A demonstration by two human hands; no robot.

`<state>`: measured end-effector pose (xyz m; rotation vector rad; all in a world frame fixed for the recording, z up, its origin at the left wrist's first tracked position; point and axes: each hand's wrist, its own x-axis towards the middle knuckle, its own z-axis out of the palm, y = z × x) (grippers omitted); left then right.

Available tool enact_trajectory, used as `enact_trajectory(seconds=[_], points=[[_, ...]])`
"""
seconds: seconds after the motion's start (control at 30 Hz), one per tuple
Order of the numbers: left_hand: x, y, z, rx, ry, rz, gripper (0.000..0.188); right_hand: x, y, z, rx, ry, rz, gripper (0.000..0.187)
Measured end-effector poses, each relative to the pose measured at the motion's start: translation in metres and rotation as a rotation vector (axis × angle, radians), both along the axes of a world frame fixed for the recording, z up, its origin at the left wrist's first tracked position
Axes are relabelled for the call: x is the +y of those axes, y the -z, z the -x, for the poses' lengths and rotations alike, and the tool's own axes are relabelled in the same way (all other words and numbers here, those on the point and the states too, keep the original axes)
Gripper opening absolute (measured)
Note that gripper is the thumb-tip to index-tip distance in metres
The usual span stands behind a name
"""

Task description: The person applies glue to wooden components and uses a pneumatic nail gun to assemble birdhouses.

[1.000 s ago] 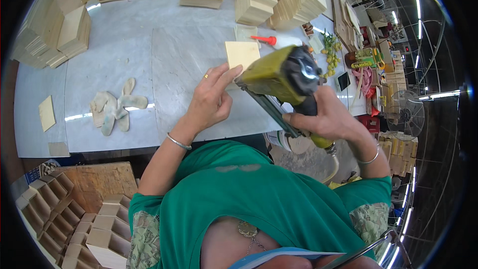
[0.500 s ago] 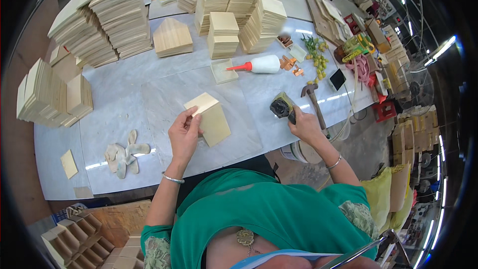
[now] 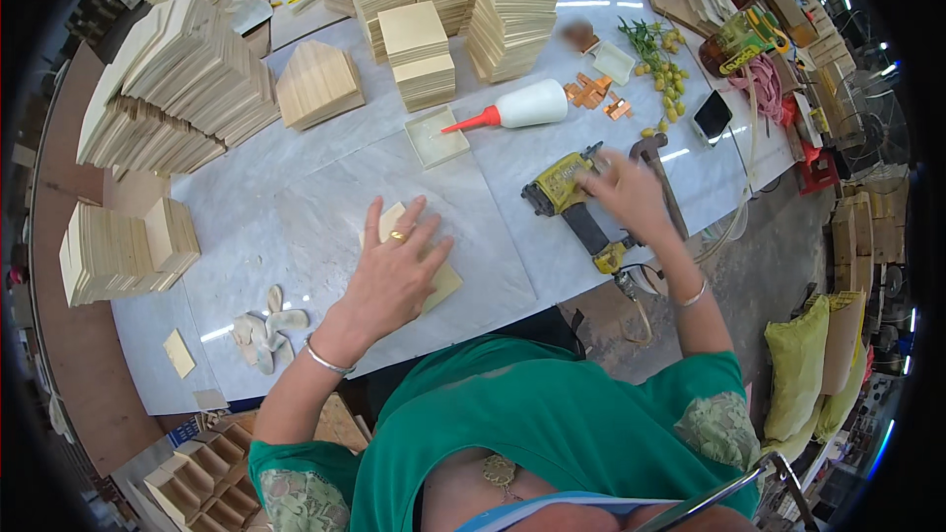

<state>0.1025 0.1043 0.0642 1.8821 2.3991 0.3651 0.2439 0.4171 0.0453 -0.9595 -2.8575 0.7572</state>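
My left hand (image 3: 394,261) lies with spread fingers over a small joined piece of thin pale wooden boards (image 3: 446,288) on the table, covering most of it. A ring shows on one finger. To the right, a yellow and black air nail gun (image 3: 585,227) rests on the tabletop with its hose fitting toward the front edge. My right hand (image 3: 633,199), blurred by motion, is just beyond the gun's right side, fingers outstretched and apart, with nothing seen in it. A hammer (image 3: 673,199) lies partly behind this hand.
A white glue bottle (image 3: 532,103) with a red nozzle rests on a shallow tray (image 3: 436,143). Tall stacks of thin boards (image 3: 512,20) stand at the back and left (image 3: 187,79). Gloves (image 3: 266,330), copper-coloured pieces (image 3: 588,91), a phone (image 3: 711,118) and yellowish fruit (image 3: 670,89) lie about.
My right hand has let go of the nail gun, now lying on the table. My left hand has gone from pinching the wooden piece's edge to lying spread over it. The view has shifted.
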Motion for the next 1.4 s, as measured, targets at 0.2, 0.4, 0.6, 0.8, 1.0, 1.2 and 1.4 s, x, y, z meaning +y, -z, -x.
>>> enact_trajectory(seconds=[0.2,0.4,0.6,0.8,1.0,1.2,1.4], points=[[0.019,0.008,-0.005,0.160,0.183,0.350,0.027,0.069,0.035,0.095,0.336,-0.028,0.171,0.073],[-0.001,-0.009,0.009,-0.045,0.080,0.110,0.016,0.070,0.035,0.123,0.037,-0.240,0.279,0.079],[-0.021,0.031,0.002,-0.757,-0.508,-0.555,0.013,0.054,0.024,0.099,0.114,-0.288,0.274,0.074],[-0.032,0.082,-0.019,-0.774,-0.628,-0.878,0.013,0.035,-0.016,0.064,0.863,0.085,1.024,0.062],[-0.031,0.093,-0.017,-0.809,-0.707,-0.844,0.014,-0.027,-0.047,0.053,0.790,-0.002,1.055,0.066],[-0.027,0.094,-0.018,-0.816,-0.646,-0.935,0.015,-0.087,-0.069,0.063,0.823,-0.207,0.935,0.063],[-0.032,0.093,-0.019,-0.821,-0.639,-0.926,0.014,-0.108,-0.078,0.076,0.775,-0.316,0.815,0.062]])
